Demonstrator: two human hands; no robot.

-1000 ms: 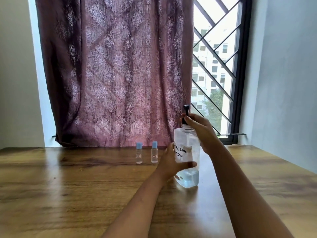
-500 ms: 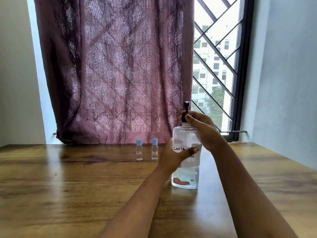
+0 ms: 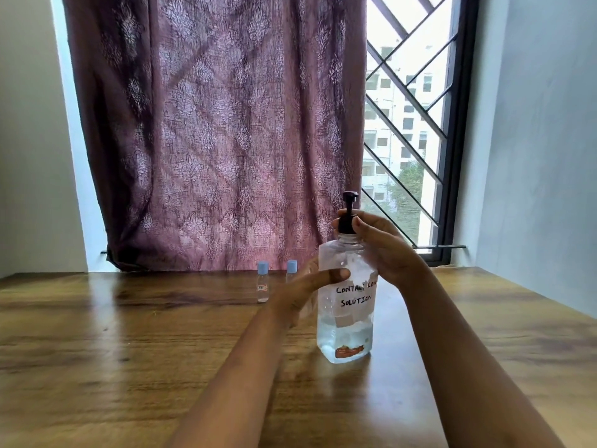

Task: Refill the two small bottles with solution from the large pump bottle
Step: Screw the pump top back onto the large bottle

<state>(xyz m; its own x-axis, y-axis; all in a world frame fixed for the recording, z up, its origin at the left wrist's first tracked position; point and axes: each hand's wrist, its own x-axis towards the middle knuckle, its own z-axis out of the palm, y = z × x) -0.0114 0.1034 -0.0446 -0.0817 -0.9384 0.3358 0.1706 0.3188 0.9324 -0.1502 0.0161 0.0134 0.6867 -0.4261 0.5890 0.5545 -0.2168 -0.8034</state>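
Head view: left hand (image 3: 303, 294) clasps the pump bottle (image 3: 347, 305), right hand (image 3: 379, 245) pinches its black collar (image 3: 346, 223) (both small bottles (image 3: 263, 281) capped, near the desk's far edge); twist gently, bottle upright.

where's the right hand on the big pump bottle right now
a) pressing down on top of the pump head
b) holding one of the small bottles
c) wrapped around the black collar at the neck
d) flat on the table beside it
c: the right hand curls its fingers around the black collar just under the pump head of the large pump bottle, while the left hand steadies the body.
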